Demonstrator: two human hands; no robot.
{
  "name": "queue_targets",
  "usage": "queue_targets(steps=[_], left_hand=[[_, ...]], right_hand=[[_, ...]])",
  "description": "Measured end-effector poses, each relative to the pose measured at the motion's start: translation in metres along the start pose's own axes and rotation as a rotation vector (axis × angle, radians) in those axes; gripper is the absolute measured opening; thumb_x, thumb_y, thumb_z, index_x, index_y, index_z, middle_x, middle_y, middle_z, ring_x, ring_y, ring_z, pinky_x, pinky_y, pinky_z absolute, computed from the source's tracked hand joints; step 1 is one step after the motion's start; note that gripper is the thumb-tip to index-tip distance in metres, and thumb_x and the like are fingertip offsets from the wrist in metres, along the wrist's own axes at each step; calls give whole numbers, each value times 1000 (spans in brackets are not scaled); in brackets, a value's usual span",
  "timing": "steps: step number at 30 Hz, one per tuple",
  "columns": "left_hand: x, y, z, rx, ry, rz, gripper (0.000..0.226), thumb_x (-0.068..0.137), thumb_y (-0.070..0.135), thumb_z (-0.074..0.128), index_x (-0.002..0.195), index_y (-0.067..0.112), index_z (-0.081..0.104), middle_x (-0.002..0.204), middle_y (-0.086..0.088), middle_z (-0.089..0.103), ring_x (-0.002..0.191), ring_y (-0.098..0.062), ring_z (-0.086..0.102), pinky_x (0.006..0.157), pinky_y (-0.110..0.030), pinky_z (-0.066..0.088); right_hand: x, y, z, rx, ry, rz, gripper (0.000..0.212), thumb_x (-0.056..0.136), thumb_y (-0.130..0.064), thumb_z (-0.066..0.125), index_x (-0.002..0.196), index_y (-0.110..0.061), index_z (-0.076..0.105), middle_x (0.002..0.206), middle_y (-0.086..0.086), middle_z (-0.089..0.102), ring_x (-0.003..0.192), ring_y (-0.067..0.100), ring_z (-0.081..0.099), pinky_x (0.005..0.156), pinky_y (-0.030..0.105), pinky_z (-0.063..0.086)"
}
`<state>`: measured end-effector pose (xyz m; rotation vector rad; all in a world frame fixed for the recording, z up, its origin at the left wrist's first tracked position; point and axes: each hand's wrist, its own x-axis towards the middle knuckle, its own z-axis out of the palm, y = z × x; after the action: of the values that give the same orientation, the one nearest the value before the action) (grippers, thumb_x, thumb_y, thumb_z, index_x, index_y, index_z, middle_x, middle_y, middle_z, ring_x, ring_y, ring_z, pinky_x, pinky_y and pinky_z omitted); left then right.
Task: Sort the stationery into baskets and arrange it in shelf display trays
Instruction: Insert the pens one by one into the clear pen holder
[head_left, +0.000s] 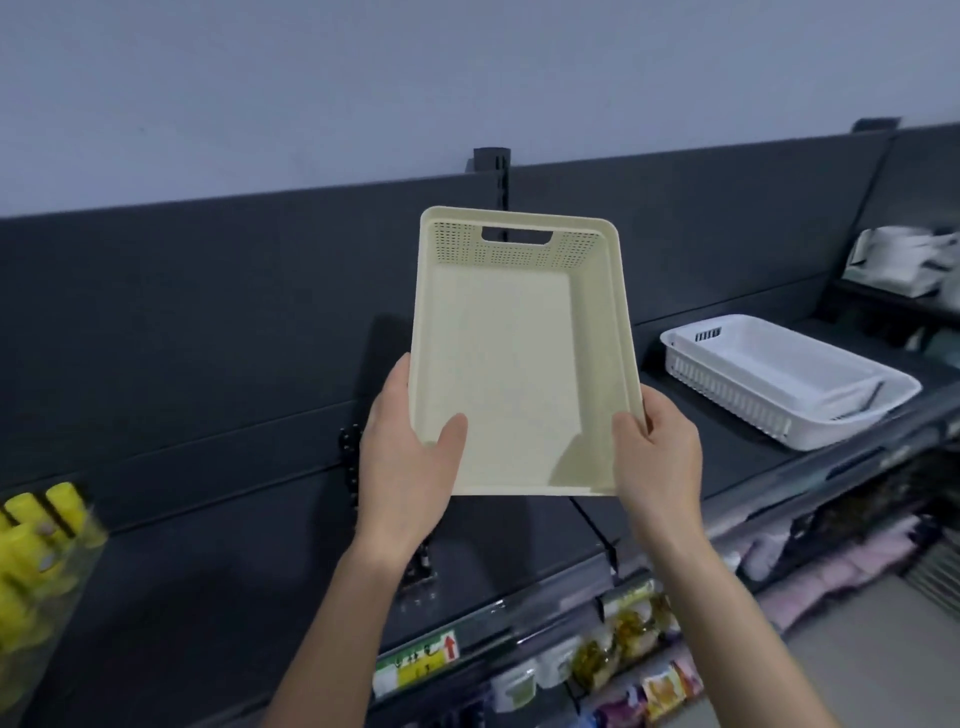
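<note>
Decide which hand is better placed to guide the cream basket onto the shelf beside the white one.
Probably the right hand: it holds the edge of the cream basket nearer the white basket, which sits to the right.

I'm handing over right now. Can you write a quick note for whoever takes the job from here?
Left hand and right hand each grip the near end of the cream basket, which is empty and held tilted up in front of the shelf.
White basket sits on the shelf to the right.
Done: no sorted stationery shows.
Left: probably set the cream basket down, then fill and arrange.
</note>
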<state>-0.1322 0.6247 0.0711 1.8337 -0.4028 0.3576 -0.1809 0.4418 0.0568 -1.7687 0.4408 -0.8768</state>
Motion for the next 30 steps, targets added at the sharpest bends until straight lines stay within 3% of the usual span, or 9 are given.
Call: queue_targets(steps=[6,9,13,17,20,24,30], left_hand=[[-28,27,103,-64,-48,-41,56,86,15,62,127,49,43,115,32,55,106,11,52,82,-11,41],[-41,34,153,-84,-100,-85,55,87,15,61,130,46,43,117,28,56,107,9,53,84,-15,44],[-54,40,209,-94,-154,-135,56,87,14,61,119,57,43,116,27,56,104,9,54,81,-15,44],[-51,41,255,-79,-187,-182,54,88,13,61,128,45,44,113,26,57,103,8,54,81,-16,44],[-35,44,286,-80,-189,-192,49,87,14,61,118,49,46,102,34,57,93,21,53,70,-7,41],[-2,53,338,-121,-190,-190,47,85,16,61,96,59,47,97,32,61,90,16,56,70,-12,44],[54,60,417,-170,-143,-179,46,83,13,61,109,49,48,95,38,60,92,17,55,70,-6,41]], right_hand=[[33,46,-94,-78,30,-4,32,85,-6,38,69,-31,49,54,-19,50,48,-1,42,41,11,29],[46,72,-136,-114,66,26,33,84,-3,39,68,-32,45,52,-15,44,46,-2,39,40,11,26],[61,102,-182,-127,97,70,29,83,-2,39,71,-26,50,50,-16,46,45,-1,39,39,9,27],[84,126,-209,-150,119,118,37,82,-4,39,59,-33,40,48,-18,45,43,1,37,41,15,24],[107,141,-219,-150,130,157,41,82,-5,39,55,-36,41,46,-19,45,41,2,37,40,15,23],[160,158,-233,-149,161,142,40,81,0,40,56,-30,38,44,-20,44,42,1,36,38,13,27],[254,180,-253,-194,145,117,35,83,-2,39,57,-25,35,45,-12,38,42,3,32,38,14,25]])
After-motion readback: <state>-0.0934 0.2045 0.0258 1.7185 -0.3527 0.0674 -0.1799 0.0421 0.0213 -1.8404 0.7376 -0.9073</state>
